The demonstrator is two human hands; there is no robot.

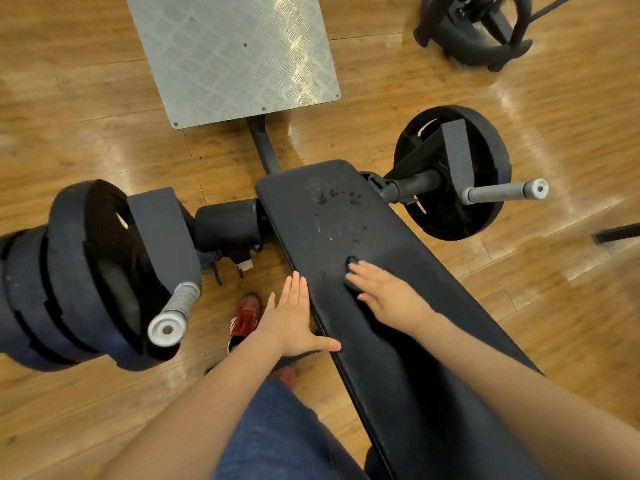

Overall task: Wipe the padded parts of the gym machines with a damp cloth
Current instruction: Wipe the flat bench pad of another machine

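Left hand flat, fingers straight and together, thumb splayed onto edge of black bench pad. Right hand presses pad mid-length, fingers spread; dark cloth barely visible beneath fingertips. Beyond: wet droplets on pad's far end, weight plates right, metal footplate farthest.

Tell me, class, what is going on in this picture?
A person is bent over a black padded bench on a weight machine. The right hand presses a dark cloth flat on the pad, and the left hand rests open at the pad's edge. Wet spots show further up. Weight plates sit at either side.
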